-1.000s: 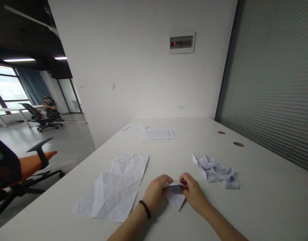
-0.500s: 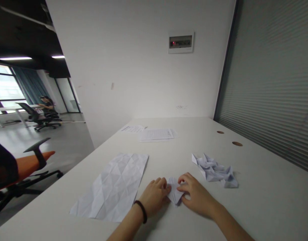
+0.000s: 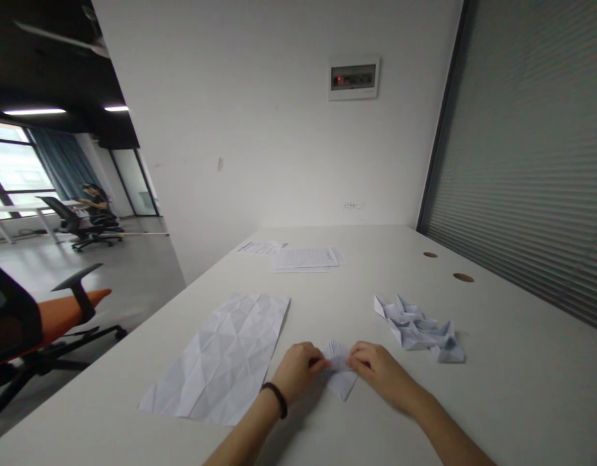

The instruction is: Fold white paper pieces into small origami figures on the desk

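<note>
A small folded white paper piece [image 3: 340, 378] sits on the table between my hands, its point toward me. My left hand [image 3: 297, 372], with a dark band on its wrist, pinches the piece's left side. My right hand [image 3: 376, 370] pinches its right side, and my fingers hide part of the folds. To the left lies a large creased white sheet [image 3: 221, 362], flat, with a faceted fold pattern. To the right sits a crumpled, folded paper form [image 3: 419, 330], apart from both hands.
The white table [image 3: 357, 291] runs ahead to a wall, with printed papers [image 3: 304, 259] at its far end and round holes near the ribbed glass partition. Beyond its left edge stands an orange office chair [image 3: 60, 317]. A seated person [image 3: 92, 206] works far off.
My hands have closed in on the folded piece, with both now pinching its upper part. The right hand has moved from lying flatter at its side. The other papers stay put.
</note>
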A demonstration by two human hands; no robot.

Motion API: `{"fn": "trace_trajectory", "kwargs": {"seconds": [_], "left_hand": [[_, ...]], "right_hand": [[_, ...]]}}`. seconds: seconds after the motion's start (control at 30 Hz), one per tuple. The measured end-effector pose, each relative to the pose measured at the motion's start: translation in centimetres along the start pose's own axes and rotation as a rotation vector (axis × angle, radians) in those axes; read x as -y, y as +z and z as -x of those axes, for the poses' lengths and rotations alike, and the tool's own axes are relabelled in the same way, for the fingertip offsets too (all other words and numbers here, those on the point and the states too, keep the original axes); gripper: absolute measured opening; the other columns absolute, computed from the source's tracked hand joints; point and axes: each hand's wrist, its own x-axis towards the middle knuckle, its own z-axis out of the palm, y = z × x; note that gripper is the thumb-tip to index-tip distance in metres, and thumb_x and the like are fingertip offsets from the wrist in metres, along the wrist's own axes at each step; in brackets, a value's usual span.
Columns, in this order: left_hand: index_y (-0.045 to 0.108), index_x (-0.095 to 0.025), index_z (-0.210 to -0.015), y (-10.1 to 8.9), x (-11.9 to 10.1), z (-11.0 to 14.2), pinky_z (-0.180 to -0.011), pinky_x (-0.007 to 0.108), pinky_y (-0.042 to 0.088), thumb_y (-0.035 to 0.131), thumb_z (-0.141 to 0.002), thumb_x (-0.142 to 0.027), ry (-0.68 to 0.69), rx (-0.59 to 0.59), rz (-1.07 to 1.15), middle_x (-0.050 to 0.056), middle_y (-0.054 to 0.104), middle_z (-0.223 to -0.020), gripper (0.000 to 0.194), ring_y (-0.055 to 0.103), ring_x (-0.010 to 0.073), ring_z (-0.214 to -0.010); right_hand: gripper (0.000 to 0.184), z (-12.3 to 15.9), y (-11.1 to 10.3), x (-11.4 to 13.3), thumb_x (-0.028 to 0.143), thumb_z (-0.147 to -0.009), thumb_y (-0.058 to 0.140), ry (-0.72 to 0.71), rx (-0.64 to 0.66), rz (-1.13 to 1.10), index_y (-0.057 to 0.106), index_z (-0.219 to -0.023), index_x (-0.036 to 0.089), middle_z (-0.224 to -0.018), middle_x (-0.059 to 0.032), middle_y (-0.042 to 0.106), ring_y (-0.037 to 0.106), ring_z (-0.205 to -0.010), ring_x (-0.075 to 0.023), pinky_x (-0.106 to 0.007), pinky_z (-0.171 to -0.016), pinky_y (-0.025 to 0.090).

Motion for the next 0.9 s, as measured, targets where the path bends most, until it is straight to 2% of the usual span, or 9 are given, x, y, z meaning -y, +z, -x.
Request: {"fn": "trace_trajectory", "kwargs": {"seconds": [0.07, 0.13, 0.23, 0.3, 0.43, 0.6, 0.73, 0.83, 0.9], "left_hand": [[0.064, -0.015, -0.061, 0.5, 0.2, -0.4, -0.054, 0.021, 0.032, 0.048, -0.079, -0.024, -0.065, -0.023, 0.028, 0.001, 0.056, -0.058, 0.025, 0.049, 0.0125, -0.056], [0.063, -0.014, -0.065, 1.0, 0.3, -0.6, -0.055, 0.021, 0.034, 0.051, -0.076, -0.020, -0.137, -0.053, 0.054, 0.002, 0.057, -0.061, 0.018, 0.050, 0.0129, -0.058], [0.062, -0.013, -0.084, 1.2, 0.0, -0.7, -0.059, 0.021, 0.037, 0.055, -0.070, -0.012, -0.169, -0.091, 0.090, 0.004, 0.058, -0.077, 0.016, 0.051, 0.0125, -0.063], [0.061, -0.014, -0.091, 1.3, -0.1, -0.6, -0.061, 0.020, 0.039, 0.053, -0.070, -0.009, -0.133, -0.085, 0.107, 0.005, 0.056, -0.085, 0.023, 0.051, 0.0118, -0.064], [0.063, -0.017, -0.086, 1.6, 0.2, -0.6, -0.063, 0.021, 0.040, 0.048, -0.072, -0.008, -0.075, -0.045, 0.133, 0.004, 0.054, -0.083, 0.022, 0.052, 0.0127, -0.068], [0.055, -0.018, -0.107, 1.7, 0.2, -0.4, -0.072, 0.024, 0.040, 0.052, -0.071, -0.013, -0.048, -0.081, 0.222, 0.004, 0.058, -0.089, 0.037, 0.052, 0.0154, -0.079], [0.062, -0.020, -0.085, 1.0, -0.6, -0.4, -0.067, 0.025, 0.038, 0.050, -0.077, -0.023, 0.018, -0.172, 0.246, 0.002, 0.060, -0.075, 0.015, 0.050, 0.0158, -0.073], [0.058, -0.016, -0.070, 0.5, -0.7, -0.6, -0.059, 0.024, 0.037, 0.051, -0.076, -0.028, -0.018, -0.288, 0.403, 0.001, 0.056, -0.067, 0.015, 0.048, 0.0138, -0.063], [0.054, -0.015, -0.070, 0.3, -0.6, -0.7, -0.052, 0.022, 0.036, 0.052, -0.075, -0.033, -0.063, -0.299, 0.602, 0.000, 0.053, -0.062, 0.019, 0.046, 0.0116, -0.055]], "right_hand": [[0.027, -0.4, 0.7, -0.6, 0.024, -0.081, 0.045, 0.066, -0.059, 0.027, 0.064, -0.063, 0.016, -0.065, -0.0013, 0.059, 0.053, -0.062, -0.0132, -0.022, -0.059, 0.038], [0.015, -0.8, 1.6, -1.2, 0.019, -0.076, 0.052, 0.124, -0.115, 0.024, 0.066, -0.077, 0.015, -0.069, -0.0025, 0.060, 0.054, -0.065, -0.0146, -0.024, -0.061, 0.039], [0.025, -1.0, 2.5, -1.9, 0.016, -0.072, 0.055, 0.164, -0.152, 0.045, 0.063, -0.096, 0.017, -0.078, -0.0039, 0.057, 0.054, -0.070, -0.0153, -0.025, -0.067, 0.041], [0.025, -1.0, 2.8, -2.0, 0.019, -0.071, 0.057, 0.164, -0.150, 0.061, 0.063, -0.095, 0.018, -0.081, -0.0042, 0.053, 0.053, -0.074, -0.0158, -0.026, -0.070, 0.041], [0.025, -0.8, 2.7, -1.6, 0.021, -0.066, 0.062, 0.176, -0.133, 0.007, 0.063, -0.091, 0.019, -0.084, -0.0039, 0.052, 0.052, -0.080, -0.0172, -0.027, -0.074, 0.041], [0.020, -0.7, 2.9, -0.8, 0.012, -0.066, 0.056, 0.134, -0.192, -0.199, 0.055, -0.086, 0.018, -0.085, -0.0020, 0.056, 0.052, -0.083, -0.0167, -0.028, -0.075, 0.041], [0.012, -0.8, 3.0, -0.8, 0.018, -0.070, 0.054, 0.092, -0.190, -0.432, 0.052, -0.082, 0.020, -0.073, 0.0031, 0.055, 0.053, -0.070, -0.0134, -0.024, -0.062, 0.042], [0.028, -1.2, 3.0, -1.2, 0.028, -0.067, 0.059, 0.144, -0.275, -0.617, 0.049, -0.091, 0.021, -0.069, 0.0041, 0.055, 0.054, -0.060, -0.0128, -0.024, -0.054, 0.043], [0.037, -1.5, 3.1, -1.5, 0.035, -0.064, 0.061, 0.154, -0.309, -0.748, 0.046, -0.095, 0.021, -0.070, 0.0031, 0.057, 0.055, -0.060, -0.0138, -0.026, -0.055, 0.044]]}}
